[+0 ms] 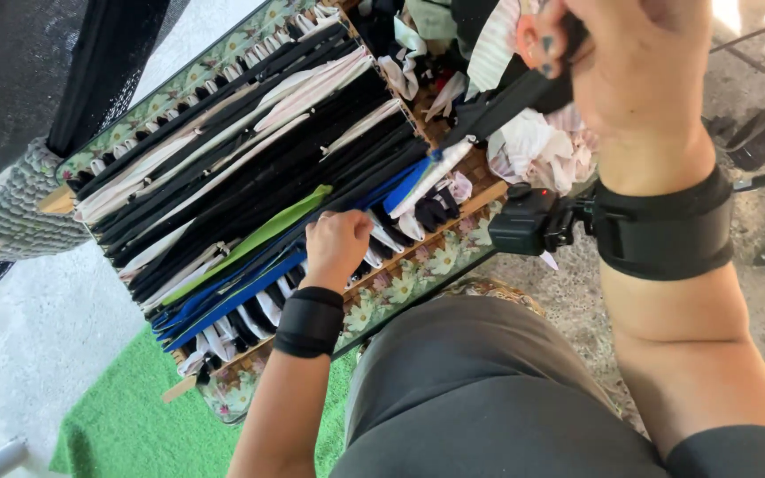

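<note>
The black strip (511,97) of cloth is held in the right hand (639,62), whose fingers (546,44) pinch its upper end, and it runs down to the woven frame (223,177) of stretched black, white, green and blue strips. The left hand (336,243) rests closed on the near strips, pressing or gripping them; I cannot tell which. I judge the step is weaving this strip across the frame, so the next move needs a steady pull. Both wrists wear black bands, the right forearm raised high, the left reaching forward over a floral table (418,279)
</note>
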